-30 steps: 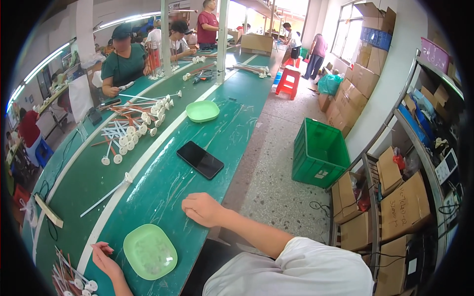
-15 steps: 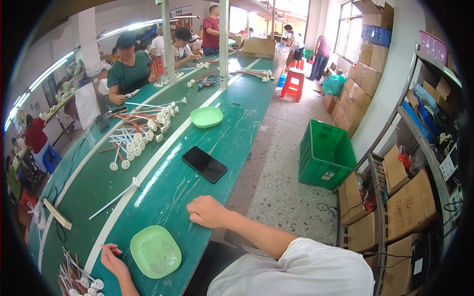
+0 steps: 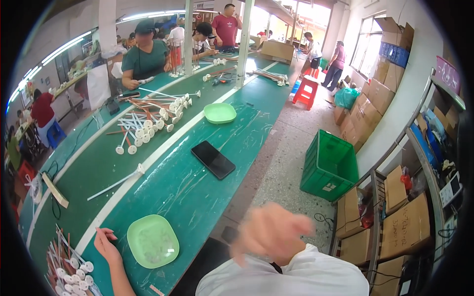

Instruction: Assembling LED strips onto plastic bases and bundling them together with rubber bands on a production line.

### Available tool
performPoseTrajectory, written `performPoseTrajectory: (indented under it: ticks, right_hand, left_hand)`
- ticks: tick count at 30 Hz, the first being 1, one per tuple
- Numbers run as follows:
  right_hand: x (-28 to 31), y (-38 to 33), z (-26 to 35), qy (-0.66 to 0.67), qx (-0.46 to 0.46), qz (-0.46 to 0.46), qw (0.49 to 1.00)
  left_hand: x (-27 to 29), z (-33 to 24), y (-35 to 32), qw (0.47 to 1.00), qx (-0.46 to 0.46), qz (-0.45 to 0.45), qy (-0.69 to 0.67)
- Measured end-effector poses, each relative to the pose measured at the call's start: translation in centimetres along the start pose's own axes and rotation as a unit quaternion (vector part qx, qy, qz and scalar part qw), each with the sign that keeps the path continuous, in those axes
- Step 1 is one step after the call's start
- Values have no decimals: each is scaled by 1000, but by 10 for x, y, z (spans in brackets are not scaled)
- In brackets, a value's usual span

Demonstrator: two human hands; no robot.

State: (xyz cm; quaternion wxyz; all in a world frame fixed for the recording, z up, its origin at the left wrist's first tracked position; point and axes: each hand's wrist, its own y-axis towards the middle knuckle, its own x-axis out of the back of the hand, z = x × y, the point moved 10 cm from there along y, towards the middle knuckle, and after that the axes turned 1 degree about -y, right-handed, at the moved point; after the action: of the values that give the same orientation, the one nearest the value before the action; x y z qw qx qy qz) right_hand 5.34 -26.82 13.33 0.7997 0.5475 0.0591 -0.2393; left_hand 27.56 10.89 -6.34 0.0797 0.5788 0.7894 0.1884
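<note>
- Left hand point(image 3: 106, 245) resting on green worktable point(image 3: 197, 192), fingers loosely curled and empty, fingertips just beside rim of pale green square plate point(image 3: 152, 240).
- Bundle of white rods with round disc ends point(image 3: 69, 266) lying at near-left corner, close to left wrist.
- Right hand point(image 3: 271, 232) raised off table near its edge, blurred; fingers seemingly spread, grip impossible to tell.
- Black phone point(image 3: 213, 159) flat on table beyond plate, well apart from both hands.
- Second green plate point(image 3: 219, 113) farther along, beside heap of white and brown rods point(image 3: 148, 121).
- Green crate point(image 3: 330, 165) on floor at right.
</note>
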Motion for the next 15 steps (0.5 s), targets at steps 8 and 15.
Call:
performPoseTrajectory:
  ticks: [8,15]
  right_hand:
    - [-174,-16,47,223,-47,373,899]
    - [-177,17,49,172,3,339,925]
  left_hand:
    - [27,20,-1,1000,9,-20,-7]
    - [27,16,-2,999,12,-30,17]
